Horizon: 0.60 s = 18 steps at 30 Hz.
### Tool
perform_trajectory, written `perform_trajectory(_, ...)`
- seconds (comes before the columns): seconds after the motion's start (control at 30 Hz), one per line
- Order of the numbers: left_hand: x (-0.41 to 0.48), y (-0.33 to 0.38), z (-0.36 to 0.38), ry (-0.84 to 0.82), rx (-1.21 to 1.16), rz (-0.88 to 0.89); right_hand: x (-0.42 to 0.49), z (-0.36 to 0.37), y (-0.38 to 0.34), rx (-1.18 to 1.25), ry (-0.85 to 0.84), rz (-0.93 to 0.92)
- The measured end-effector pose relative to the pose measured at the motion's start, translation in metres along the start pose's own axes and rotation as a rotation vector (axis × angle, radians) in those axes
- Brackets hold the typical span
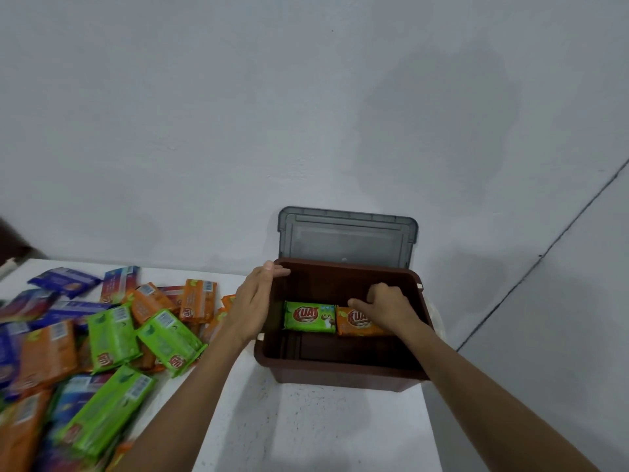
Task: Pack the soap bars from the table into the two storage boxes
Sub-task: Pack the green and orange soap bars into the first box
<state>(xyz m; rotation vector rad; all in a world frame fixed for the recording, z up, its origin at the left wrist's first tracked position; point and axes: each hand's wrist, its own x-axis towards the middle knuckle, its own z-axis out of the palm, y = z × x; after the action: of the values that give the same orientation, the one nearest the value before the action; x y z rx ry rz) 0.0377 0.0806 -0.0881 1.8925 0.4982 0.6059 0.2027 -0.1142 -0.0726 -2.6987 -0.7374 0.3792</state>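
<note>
A brown storage box [340,373] stands open at the right of the worktop [306,420], its grey lid [347,238] upright behind it. On its floor 2 wrapped soap bars lie flat, touching: green bar [308,316] left, orange bar [352,326] right. A loose pile [112,335] of green, orange and blue bars lies left of it.

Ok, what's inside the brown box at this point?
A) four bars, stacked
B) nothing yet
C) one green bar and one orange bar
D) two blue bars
C: a green bar and an orange bar lie side by side on the floor of the brown box, with the right hand gripping the orange one.
</note>
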Motion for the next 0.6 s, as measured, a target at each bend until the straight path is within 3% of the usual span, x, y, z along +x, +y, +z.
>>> perform_trajectory(0.2,-0.018,-0.017,-0.066,0.087,-0.045,-0.093,-0.032,-0.018,-0.058,0.228,0.039,-0.191)
perform_trajectory(0.33,-0.03,-0.036,-0.115,0.09,-0.026,-0.121,-0.053,-0.011,-0.117,0.257,0.031,-0.288)
perform_trajectory(0.6,-0.033,-0.087,-0.184,-0.138,0.56,-0.011,-0.05,0.038,-0.215,0.129,-0.113,-0.412)
